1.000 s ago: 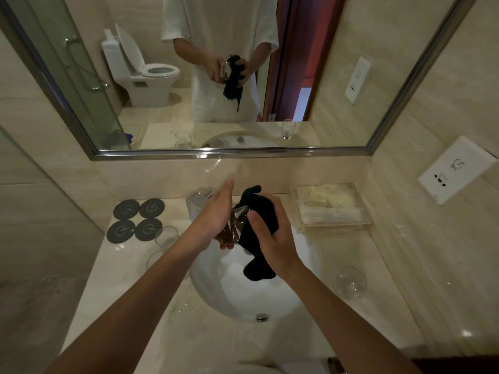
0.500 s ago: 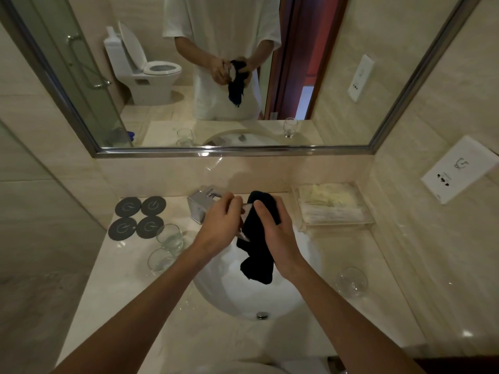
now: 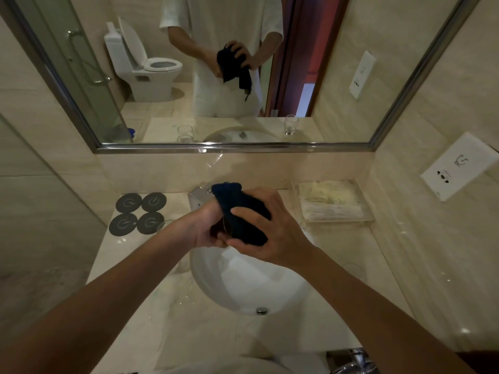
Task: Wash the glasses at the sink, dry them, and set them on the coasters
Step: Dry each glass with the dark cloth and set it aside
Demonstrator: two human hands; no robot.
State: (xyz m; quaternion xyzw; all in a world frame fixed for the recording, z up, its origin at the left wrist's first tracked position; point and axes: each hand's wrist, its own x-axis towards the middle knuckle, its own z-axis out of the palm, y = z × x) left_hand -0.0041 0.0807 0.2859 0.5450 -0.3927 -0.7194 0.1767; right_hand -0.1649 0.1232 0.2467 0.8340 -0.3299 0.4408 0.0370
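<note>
Over the white sink (image 3: 216, 287), both hands meet around a dark blue cloth (image 3: 244, 211) that is bundled over a glass; only a thin sliver of the glass (image 3: 224, 225) shows at the cloth's left edge, so its shape cannot be made out. The right hand (image 3: 272, 233) wraps the cloth from the right, its fingers (image 3: 243, 211) curled over the fabric and the thumb pressing along the lower edge. The left hand (image 3: 208, 228) grips the bundle from the left side, its fingers hidden under the cloth and the glass. A chrome faucet (image 3: 198, 197) stands just behind the hands. On the marble tabletop (image 3: 129, 265) to the left lie four round dark coasters (image 3: 140, 213) in a square, all bare. The rim of another glass (image 3: 164, 225) peeks out just right of the coasters, partly hidden by the left forearm. A further glass (image 3: 353, 271) sits faintly on the tabletop right of the sink. A clear tray (image 3: 334, 203) of pale packets rests at the back right, below the mirror (image 3: 297, 76).
</note>
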